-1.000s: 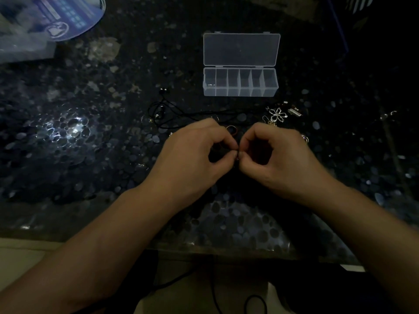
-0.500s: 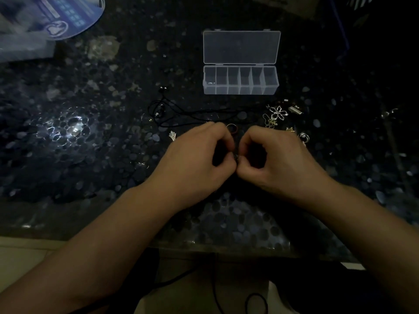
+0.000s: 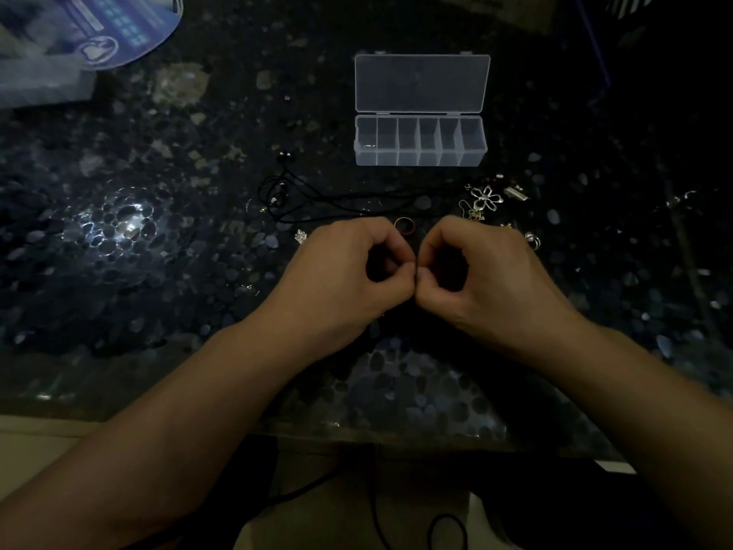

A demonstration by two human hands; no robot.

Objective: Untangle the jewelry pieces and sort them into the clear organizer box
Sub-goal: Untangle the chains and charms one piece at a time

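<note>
The left hand [image 3: 349,271] and right hand [image 3: 480,271] are meeting at the fingertips just above the table edge, both with fingers curled inward. Thumb and forefinger of each are pinching together at the same small point between them. What is being pinched is too small and too dark to identify; a fine piece of jewelry or a knot is the likely object, as a judgement only.

The step in hand appears to be the untangling, not yet the sorting. The next move is calling for a slow, light pull apart at the pinch, without yanking, then a carry to a compartment.

Just beyond the knuckles a red ring [image 3: 405,225] is lying on the dark pebble-patterned table [image 3: 158,271]. A black cord [image 3: 337,200] is trailing left in loops, with a small silver charm [image 3: 301,236] near the left hand. To the right, a flower pendant [image 3: 487,197] and scattered silver bits are sitting apart from the hands.

Further off, the clear organizer box [image 3: 420,140] is standing open, lid laid back. Something small is glinting in its leftmost compartment; the rest look bare, though the dim light is making that uncertain. A blue disc [image 3: 131,29] is being cut off at the top-left corner.
</note>
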